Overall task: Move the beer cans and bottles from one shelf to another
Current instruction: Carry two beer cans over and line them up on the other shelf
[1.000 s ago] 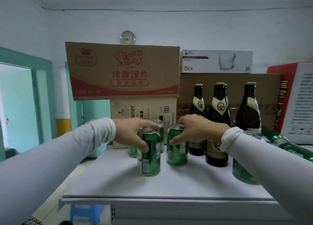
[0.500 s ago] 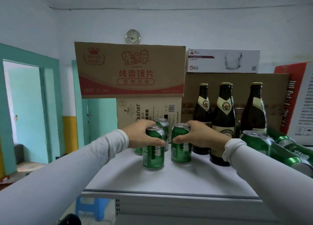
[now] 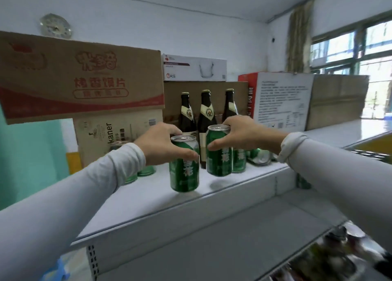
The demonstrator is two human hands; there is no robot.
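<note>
My left hand [image 3: 161, 145] grips a green beer can [image 3: 184, 170] near its top, just above the white top shelf [image 3: 244, 181]. My right hand [image 3: 239, 137] grips a second green can [image 3: 218, 160], lifted off the shelf with its shadow below. Another green can [image 3: 239, 160] stands behind it, partly hidden. Three dark beer bottles [image 3: 205, 119] stand upright at the back, behind my hands. More green cans [image 3: 146, 170] stand under my left forearm, and one can [image 3: 259, 156] lies on its side to the right.
Cardboard boxes are stacked at the back: a large brown one [image 3: 80, 77], a smaller one [image 3: 118, 132] under it, a white box [image 3: 194, 67], a red-and-white box [image 3: 280, 100]. A lower shelf [image 3: 233, 238] runs below, with blurred goods at bottom right. A window is at the far right.
Both hands have lifted their cans off the shelf and drawn them toward me. My head has turned right, so the window and the lower shelf now show.
</note>
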